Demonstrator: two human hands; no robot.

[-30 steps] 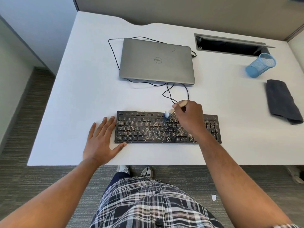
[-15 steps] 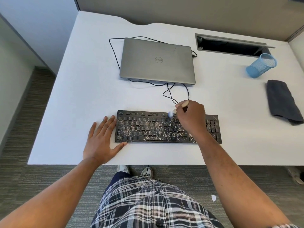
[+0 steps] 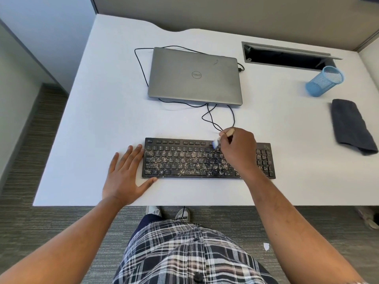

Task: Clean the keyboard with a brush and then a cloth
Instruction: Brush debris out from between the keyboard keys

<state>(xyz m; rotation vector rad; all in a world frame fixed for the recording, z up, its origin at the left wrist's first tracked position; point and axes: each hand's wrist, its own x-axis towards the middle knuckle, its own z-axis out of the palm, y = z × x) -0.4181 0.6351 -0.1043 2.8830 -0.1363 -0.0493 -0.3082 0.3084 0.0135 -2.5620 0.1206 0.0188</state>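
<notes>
A black keyboard (image 3: 184, 158) speckled with pale crumbs lies near the front of the white desk (image 3: 102, 119). My right hand (image 3: 239, 149) grips a small brush (image 3: 220, 139) with a wooden handle. Its white-blue bristles touch the top key rows right of the middle. My left hand (image 3: 125, 175) lies flat on the desk, fingers spread, against the keyboard's left end. A folded dark grey cloth (image 3: 350, 126) lies at the far right of the desk.
A shut grey laptop (image 3: 194, 76) sits behind the keyboard, with a black cable (image 3: 213, 117) looping between them. A blue mesh cup (image 3: 325, 80) stands at the back right beside an open cable hatch (image 3: 287, 57). The desk's front edge is just below my hands.
My right hand and the brush have shifted slightly to the right along the keyboard's upper rows. My left hand has stayed in place.
</notes>
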